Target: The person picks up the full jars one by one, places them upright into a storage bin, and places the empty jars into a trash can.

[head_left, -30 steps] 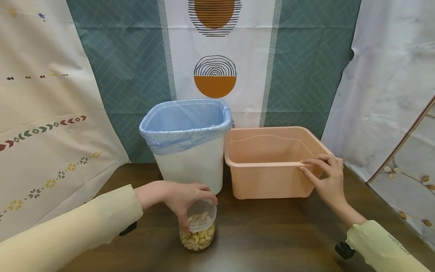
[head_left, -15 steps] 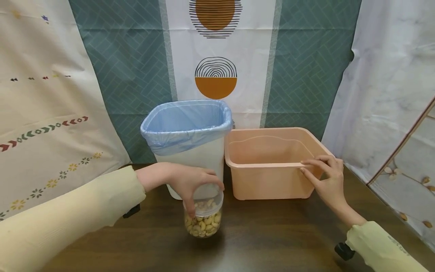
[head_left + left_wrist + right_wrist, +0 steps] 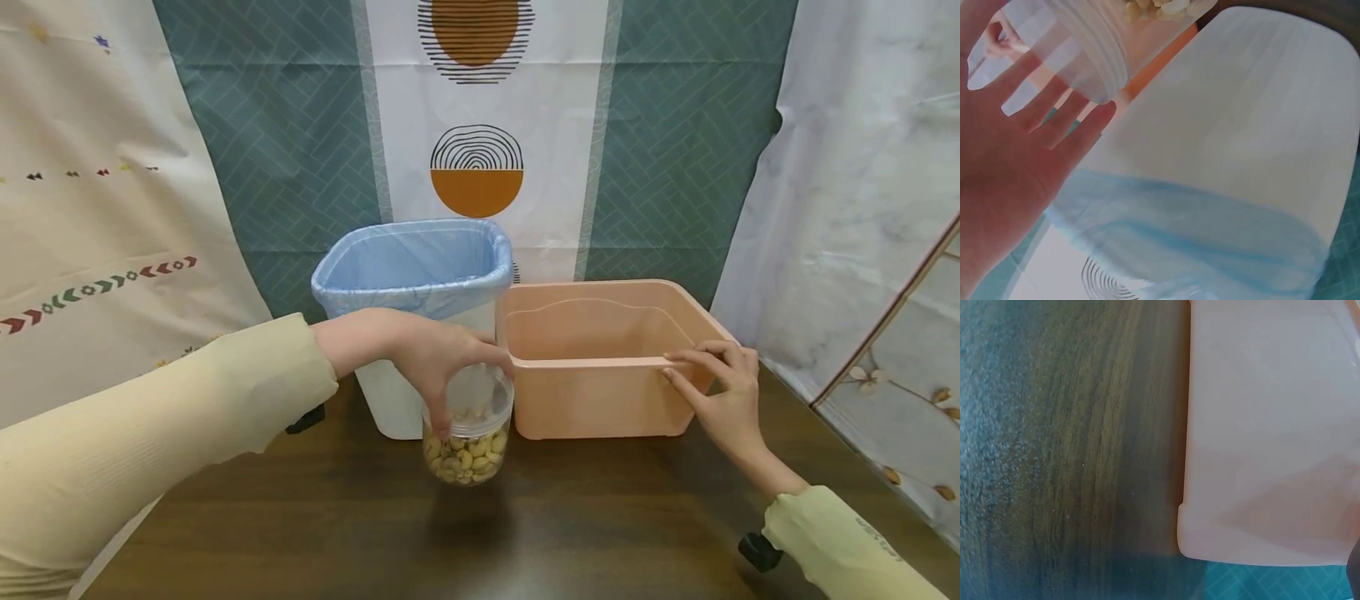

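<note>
My left hand (image 3: pixel 435 354) grips a clear plastic jar (image 3: pixel 465 460) of cashews from above, fingers and thumb around its lidded top. The jar seems held off the table, with a shadow below it. In the left wrist view the palm and fingers show beside the jar (image 3: pixel 1107 47), whose far end is cut off. At the right, my right hand (image 3: pixel 726 392) pinches the front rim of a peach plastic basin (image 3: pixel 592 408) near its right corner. The right wrist view shows the basin's side wall (image 3: pixel 1266 425), with almost none of the hand in frame.
Behind the jar stands a white waste bin (image 3: pixel 390 408) with a blue bag liner (image 3: pixel 420 301) folded over its rim. It stands beside the basin on the dark wooden table (image 3: pixel 585 525). Patterned curtains (image 3: pixel 667 150) hang behind and at both sides.
My left hand has lifted the jar off the table and carried it forward and slightly right, toward the gap between bin and basin. The right hand stays on the basin's rim.
</note>
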Motion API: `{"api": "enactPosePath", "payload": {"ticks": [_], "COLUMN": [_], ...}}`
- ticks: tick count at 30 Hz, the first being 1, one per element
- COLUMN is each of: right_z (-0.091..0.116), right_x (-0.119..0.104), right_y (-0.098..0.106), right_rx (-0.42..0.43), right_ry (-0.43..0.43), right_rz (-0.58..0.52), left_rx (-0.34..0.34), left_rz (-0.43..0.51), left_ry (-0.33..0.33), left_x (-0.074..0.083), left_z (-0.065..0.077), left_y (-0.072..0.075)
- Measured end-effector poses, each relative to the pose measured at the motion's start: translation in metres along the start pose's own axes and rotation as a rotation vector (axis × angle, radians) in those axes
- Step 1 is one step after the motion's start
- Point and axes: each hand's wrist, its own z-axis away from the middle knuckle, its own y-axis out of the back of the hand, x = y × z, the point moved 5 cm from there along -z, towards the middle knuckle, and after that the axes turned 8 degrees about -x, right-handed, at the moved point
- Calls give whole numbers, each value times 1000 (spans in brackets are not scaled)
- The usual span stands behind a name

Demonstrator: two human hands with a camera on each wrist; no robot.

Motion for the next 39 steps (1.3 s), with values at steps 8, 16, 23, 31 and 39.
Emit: {"api": "enactPosePath", "payload": {"ticks": [8,16,23,31,39], "right_z": [8,13,14,14,14], "right_x": [27,41,40,39,41], "right_y": [0,-2,-2,-2,-2], "right_rx": [-7,-18,-13,-15,-6], "right_ry": [-19,-27,-27,-22,-21], "right_rz": [18,26,31,35,37], "left_rx": [8,13,2,24,60], "left_rz": [-23,4,-4,7,-15], "left_ry": [-5,20,32,48,30], "left_x": [7,8,10,9,14], "left_z": [4,-4,-10,-6,-13], "left_y": [38,59,67,82,99]}}
